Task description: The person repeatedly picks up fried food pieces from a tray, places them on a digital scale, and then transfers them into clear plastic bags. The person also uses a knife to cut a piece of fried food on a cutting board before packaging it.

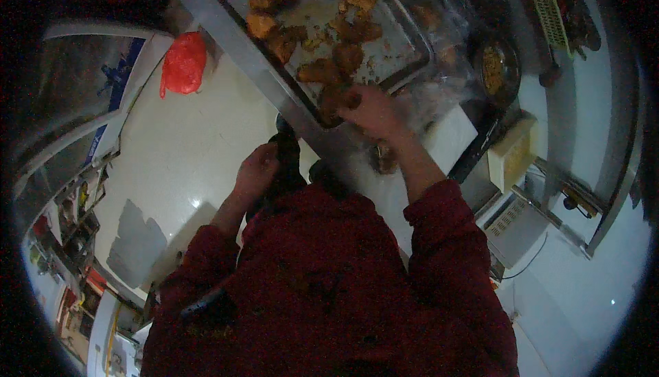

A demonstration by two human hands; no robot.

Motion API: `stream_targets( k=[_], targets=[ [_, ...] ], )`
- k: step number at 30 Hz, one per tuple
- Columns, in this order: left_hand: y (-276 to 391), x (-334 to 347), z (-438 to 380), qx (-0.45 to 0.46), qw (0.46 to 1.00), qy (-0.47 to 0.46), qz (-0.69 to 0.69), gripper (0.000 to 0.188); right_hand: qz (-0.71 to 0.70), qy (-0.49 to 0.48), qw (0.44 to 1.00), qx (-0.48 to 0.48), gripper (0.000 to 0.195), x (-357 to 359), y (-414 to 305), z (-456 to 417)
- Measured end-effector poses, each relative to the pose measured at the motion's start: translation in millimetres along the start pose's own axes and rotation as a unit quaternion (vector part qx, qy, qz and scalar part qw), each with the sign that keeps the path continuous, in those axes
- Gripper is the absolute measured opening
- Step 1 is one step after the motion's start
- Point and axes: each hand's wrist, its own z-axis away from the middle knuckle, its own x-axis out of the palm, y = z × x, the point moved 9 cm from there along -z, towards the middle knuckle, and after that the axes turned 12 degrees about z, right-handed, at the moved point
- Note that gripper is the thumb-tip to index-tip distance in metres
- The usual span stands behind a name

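A shallow metal tray [304,96] holds several brown fried food pieces [347,57], possibly chicken, with crumbs scattered between them. At its near corner, my right hand [378,114] pinches the edge of a dark brown food piece [332,100] between thumb and fingers. That piece still lies low in the corner, partly covered by the hand. My left hand [257,168] hangs beside my dark-clothed leg, left of the metal counter edge [257,75]. Its fingers are curled, and dim light hides whether anything is in them.
Clear plastic wrapping [445,57] lies right of the tray. Beyond it are a dark bowl of yellowish food [493,70], a cream container [512,153] and a green basket [548,9]. On the floor [190,135] at left sits a red plastic bag [184,63] beside a glass-topped freezer [92,68].
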Motion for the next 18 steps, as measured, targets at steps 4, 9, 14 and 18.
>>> stream_targets(
  k=[4,9,14,18],
  targets=[
    [-11,0,-1,0.028,0.997,-0.009,0.069,0.049,-0.153,-0.019,0.987,0.041,0.063,-65,26,3],
    [-11,3,0,0.029,0.994,0.002,0.109,0.050,-0.132,0.075,0.986,0.065,0.063,-97,66,-2],
    [4,2,-6,-0.022,1.000,0.004,0.009,0.050,0.092,0.145,0.982,0.082,0.062,-68,95,-34],
    [1,-2,-5,-0.020,1.000,0.015,0.017,0.049,0.168,0.152,0.971,0.074,0.062,-76,60,-20]
  ],
)
